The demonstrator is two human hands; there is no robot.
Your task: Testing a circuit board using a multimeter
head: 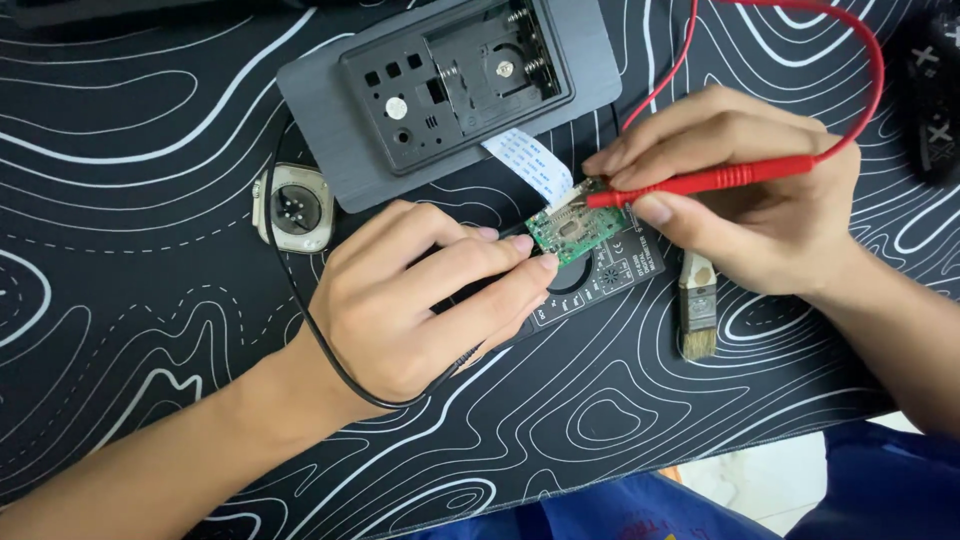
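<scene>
A: Where was the circuit board (563, 232) at this point?

B: Small green one, held over the black meter (600, 282) near the middle of the bench (120, 240). A flat white ribbon cable (530, 163) ran from its upper edge up to the grey case (440, 85), which lay open side up with its empty battery bay showing.

A: Left hand (420, 300)?

B: Resting over the left part of the meter. Its fingers (520, 243) were drawn together, tips pressed against the board's left edge, steadying it. What the thumb was doing I could not tell; it was hidden beneath.

A: And the right hand (750, 200)?

B: Clamped on the red probe (710, 180), pen-style, thumb below and the other fingers above. The probe tip touched the board at its upper right corner, close to where the ribbon joins. The red lead (870, 60) looped up and back over the hand toward the top edge.

A: Anything else nearby?

B: A thin black wire (300, 300) curved round the left wrist. A square watch body (294, 208), strapless, lay just left of the grey case. A small paintbrush (697, 310) lay on the patterned mat (640, 400) below the right hand, bristles toward the person.
</scene>
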